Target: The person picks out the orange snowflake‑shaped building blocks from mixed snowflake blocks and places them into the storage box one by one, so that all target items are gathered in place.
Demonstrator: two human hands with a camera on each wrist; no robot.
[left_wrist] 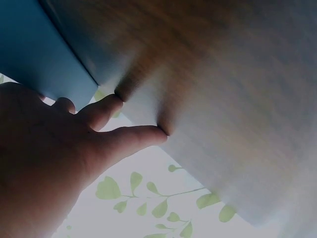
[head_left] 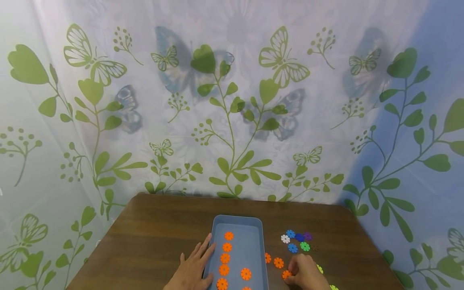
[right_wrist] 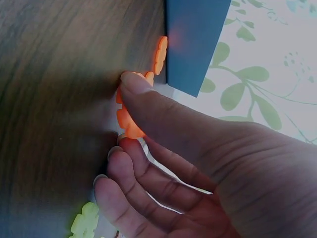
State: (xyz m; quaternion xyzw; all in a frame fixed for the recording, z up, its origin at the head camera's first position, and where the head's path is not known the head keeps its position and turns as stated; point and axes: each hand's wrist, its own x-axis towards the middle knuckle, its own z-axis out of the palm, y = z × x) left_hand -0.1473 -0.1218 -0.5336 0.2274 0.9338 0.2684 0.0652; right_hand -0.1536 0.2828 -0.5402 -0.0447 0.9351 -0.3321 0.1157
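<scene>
My right hand (head_left: pixel 305 272) is low at the table, right of the tray, with an orange notched disc (right_wrist: pixel 128 121) between thumb and fingers. Two more orange discs (head_left: pixel 278 262) lie between that hand and the tray. My left hand (head_left: pixel 193 266) rests along the left side of the blue-grey tray (head_left: pixel 237 219), fingers spread over its rim; in the left wrist view two fingertips touch the wooden table (left_wrist: pixel 237 89). Inside the tray a column of several orange discs (head_left: pixel 224 258) runs along the left, with another orange disc (head_left: pixel 245 274) on the right.
Beyond my right hand lies a loose group of discs: white (head_left: pixel 285 239), blue (head_left: pixel 292 248), green (head_left: pixel 305 246) and purple (head_left: pixel 307 236). Yellow-green discs (head_left: pixel 320 268) sit just right of that hand. A leaf-and-butterfly curtain (head_left: pixel 235 121) hangs behind the table.
</scene>
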